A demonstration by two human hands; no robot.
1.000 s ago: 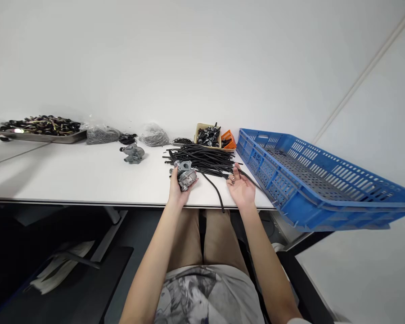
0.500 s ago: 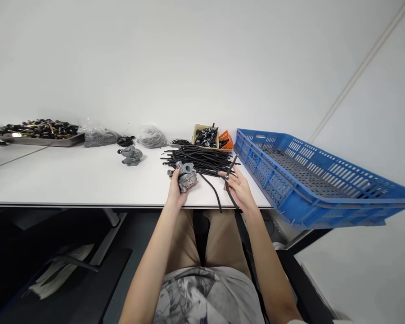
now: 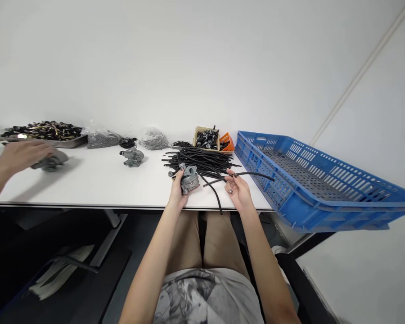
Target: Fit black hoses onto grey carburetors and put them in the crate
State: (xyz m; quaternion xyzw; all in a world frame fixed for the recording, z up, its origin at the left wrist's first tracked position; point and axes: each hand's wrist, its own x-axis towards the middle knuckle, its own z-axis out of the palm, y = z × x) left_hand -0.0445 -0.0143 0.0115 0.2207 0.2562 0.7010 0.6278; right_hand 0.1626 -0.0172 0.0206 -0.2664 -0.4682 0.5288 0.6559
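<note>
My left hand (image 3: pixel 177 194) grips a grey metal carburetor (image 3: pixel 189 178) just above the front edge of the white table (image 3: pixel 97 180). My right hand (image 3: pixel 238 191) pinches a black rubber hose (image 3: pixel 253 173) near its middle; the hose lies roughly level, one end toward the carburetor, the other over the blue crate (image 3: pixel 310 180). Behind both hands lies a pile of black hoses (image 3: pixel 202 161).
A second grey carburetor (image 3: pixel 132 157) sits farther back. Another person's hand (image 3: pixel 18 154) holds a grey part (image 3: pixel 52 161) at far left. Along the wall stand a metal tray of dark parts (image 3: pixel 43 134), plastic bags (image 3: pixel 151 138), and a beige box (image 3: pixel 207 136) beside an orange bin (image 3: pixel 227 141).
My right hand has picked one hose out of the pile and turned it level, pointing toward the carburetor. Another person's hand with a grey part has come in at far left.
</note>
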